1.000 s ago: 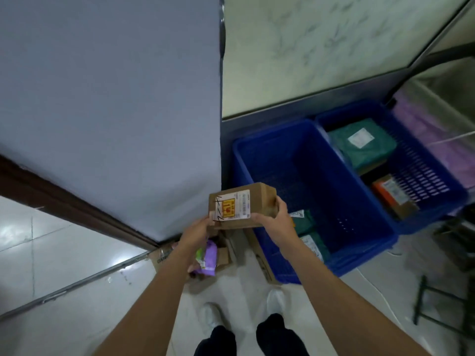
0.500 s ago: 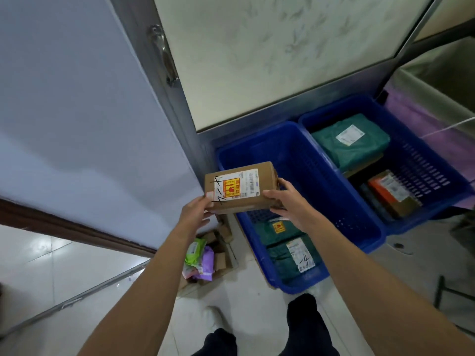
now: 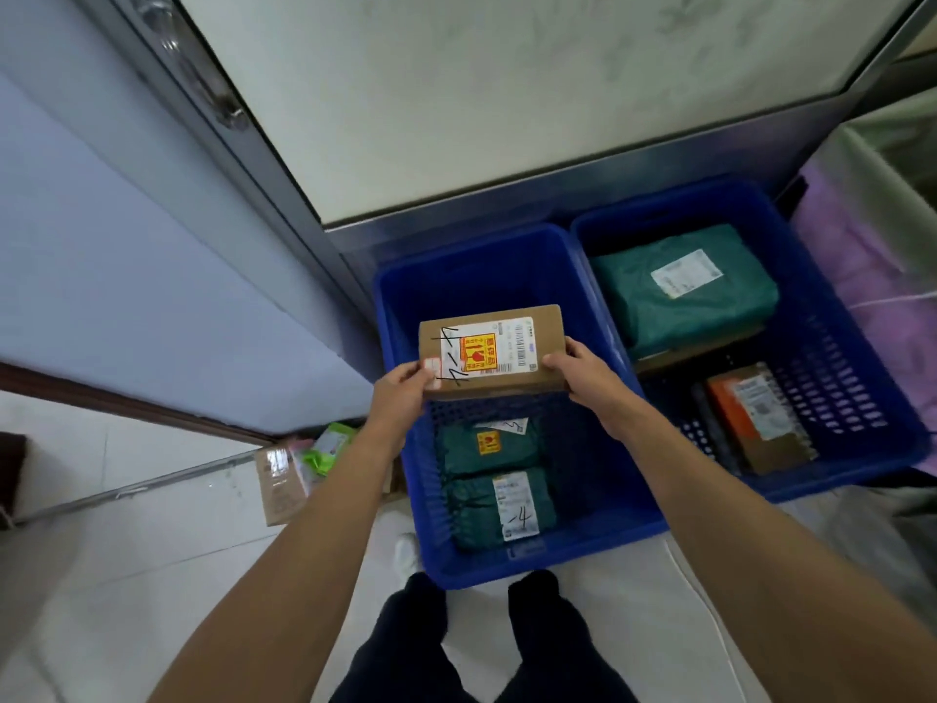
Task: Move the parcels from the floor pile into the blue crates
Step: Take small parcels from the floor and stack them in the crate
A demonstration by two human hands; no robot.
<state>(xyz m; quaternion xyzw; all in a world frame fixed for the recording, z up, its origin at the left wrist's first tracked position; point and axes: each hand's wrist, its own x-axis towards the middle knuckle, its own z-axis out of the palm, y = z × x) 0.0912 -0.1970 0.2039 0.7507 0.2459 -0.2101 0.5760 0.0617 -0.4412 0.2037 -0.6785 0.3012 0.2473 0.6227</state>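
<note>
Nearest, two dark-green soft plastic mailers [image 3: 494, 479] lie in the near end of the left blue plastic crate [image 3: 532, 568], with the floor pile [image 3: 299, 466] of parcels just beside its left wall. Above the crate's middle, the left hand [image 3: 400, 393] and right hand [image 3: 583, 378] pinch the short ends of a small brown cardboard box [image 3: 492, 352] bearing a yellow fragile sticker, thumbs on top. Judged stiff, light and breakable, it is best held by these rigid ends and set flat on the bare crate floor beyond, not dropped.

We note dim, cool light, brightest through the frosted pane [image 3: 507, 93] at twelve o'clock, faint glare on floor tiles [image 3: 127, 575] at eight, shadow inside the blue crate [image 3: 481, 276], edges bowed and soft.
</note>
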